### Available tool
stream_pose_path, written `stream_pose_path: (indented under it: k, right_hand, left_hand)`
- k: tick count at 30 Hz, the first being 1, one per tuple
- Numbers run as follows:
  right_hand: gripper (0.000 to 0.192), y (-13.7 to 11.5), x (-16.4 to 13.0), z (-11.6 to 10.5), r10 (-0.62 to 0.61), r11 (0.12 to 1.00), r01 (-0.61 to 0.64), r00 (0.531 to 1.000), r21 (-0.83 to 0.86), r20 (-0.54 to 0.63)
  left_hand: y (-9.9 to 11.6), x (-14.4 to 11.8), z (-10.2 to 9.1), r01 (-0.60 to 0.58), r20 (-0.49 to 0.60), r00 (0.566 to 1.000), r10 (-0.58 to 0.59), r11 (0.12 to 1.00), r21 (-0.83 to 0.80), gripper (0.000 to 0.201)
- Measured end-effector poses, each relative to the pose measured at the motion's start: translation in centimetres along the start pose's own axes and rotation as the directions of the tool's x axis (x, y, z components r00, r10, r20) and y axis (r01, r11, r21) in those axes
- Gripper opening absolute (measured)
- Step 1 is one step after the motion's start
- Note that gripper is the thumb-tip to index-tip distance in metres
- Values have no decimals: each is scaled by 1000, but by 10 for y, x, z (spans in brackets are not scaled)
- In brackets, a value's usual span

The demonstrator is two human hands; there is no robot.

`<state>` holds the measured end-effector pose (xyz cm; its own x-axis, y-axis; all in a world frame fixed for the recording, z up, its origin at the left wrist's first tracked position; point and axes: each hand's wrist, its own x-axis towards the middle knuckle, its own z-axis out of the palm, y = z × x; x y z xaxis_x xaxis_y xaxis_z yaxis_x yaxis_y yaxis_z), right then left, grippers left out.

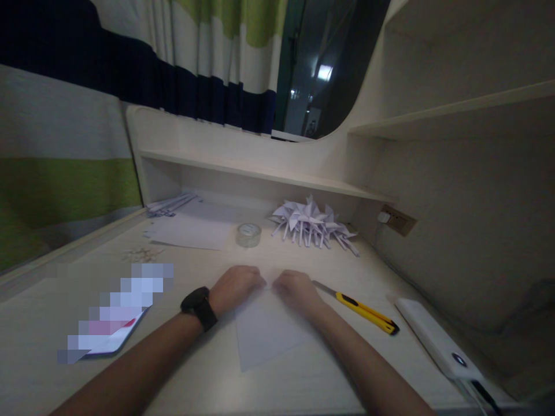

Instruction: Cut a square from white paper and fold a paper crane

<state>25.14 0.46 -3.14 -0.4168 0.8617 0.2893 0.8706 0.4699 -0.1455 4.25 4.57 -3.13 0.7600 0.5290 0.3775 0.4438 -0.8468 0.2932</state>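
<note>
White sheet (269, 335) lay on tabletop (208, 375), its 12 o'clock edge pinched in the grip of left hand (238, 285) and right hand (298, 289), yellow cutter (355, 306) lay near 3 o'clock, paper pinwheels (303, 215) near 1 o'clock.

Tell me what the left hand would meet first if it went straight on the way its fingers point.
Most likely the right hand: the left hand points across toward it at the far edge of the paper sheet, though blur leaves the exact gap unclear.
</note>
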Motion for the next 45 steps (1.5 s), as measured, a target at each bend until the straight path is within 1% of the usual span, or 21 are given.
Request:
stream_pose_path:
  k: [2,4,9,13,17,19,22,26,31,35,37,42,45]
  right_hand:
    - [23,2,1,-1,0,1000,0,1000,24,-8]
    - [26,3,2,-1,-9,999,9,1000,36,-11]
    - [26,6,4,2,-37,999,36,999,33,1]
    - [21,6,3,5,-65,997,65,998,-29,-16]
    - [15,2,2,5,-54,991,49,998,-126,-33]
    - [15,-2,2,2,-38,985,39,999,-168,8]
    - [16,-7,2,-4,-14,976,37,994,-215,107]
    - [16,-12,2,-9,3,956,49,984,-288,178]
    - [14,-20,0,-8,-39,923,111,979,-368,198]
    - [13,-21,-1,-7,-87,918,156,976,-365,199]
    - [14,-20,-1,-7,-76,922,144,978,-359,196]
    - [15,-18,0,-6,1,943,53,987,-327,163]
    - [16,-17,0,-8,32,952,20,986,-306,163]
  left_hand:
    - [-3,1,0,7,0,1000,-7,1000,-25,23]
    - [-4,2,1,10,2,1000,-10,1000,-18,23]
    - [-1,2,2,4,-17,1000,-3,995,101,24]
    - [2,3,4,10,-47,999,-2,987,163,26]
    - [2,3,4,22,-35,999,-14,976,216,26]
    - [2,2,4,-4,-13,1000,7,971,238,23]
    - [1,1,4,-36,22,999,32,962,269,18]
    - [1,1,5,-34,30,999,26,949,312,14]
    - [7,2,6,-32,54,998,12,919,394,11]
    - [12,1,7,-52,71,997,25,913,406,11]
    - [12,0,9,-52,70,997,26,913,404,11]
    - [10,0,11,-17,48,999,-2,918,397,9]
    - [9,1,9,-33,46,999,17,931,363,10]
